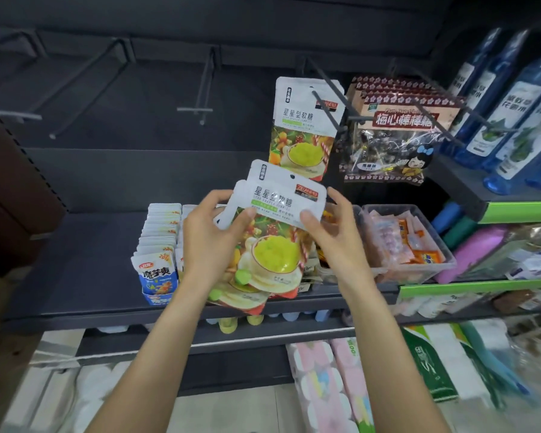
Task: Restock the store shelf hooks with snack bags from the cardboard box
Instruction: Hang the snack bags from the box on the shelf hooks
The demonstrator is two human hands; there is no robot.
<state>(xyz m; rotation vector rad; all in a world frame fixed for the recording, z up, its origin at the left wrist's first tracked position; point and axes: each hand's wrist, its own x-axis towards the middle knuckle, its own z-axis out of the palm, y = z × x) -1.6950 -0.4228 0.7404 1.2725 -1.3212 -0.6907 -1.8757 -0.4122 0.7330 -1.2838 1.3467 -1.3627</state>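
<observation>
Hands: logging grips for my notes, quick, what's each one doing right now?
Left hand: holds the stack of candy bags by its left edge.
Right hand: holds the same stack by its right edge.

Both forearms are bare, the left hand [210, 242] and right hand [338, 242] apparently without rings or gloves.

Dark shelf [85, 276]: blue-white pouches [158, 254], clear snack bin [419, 245].
</observation>
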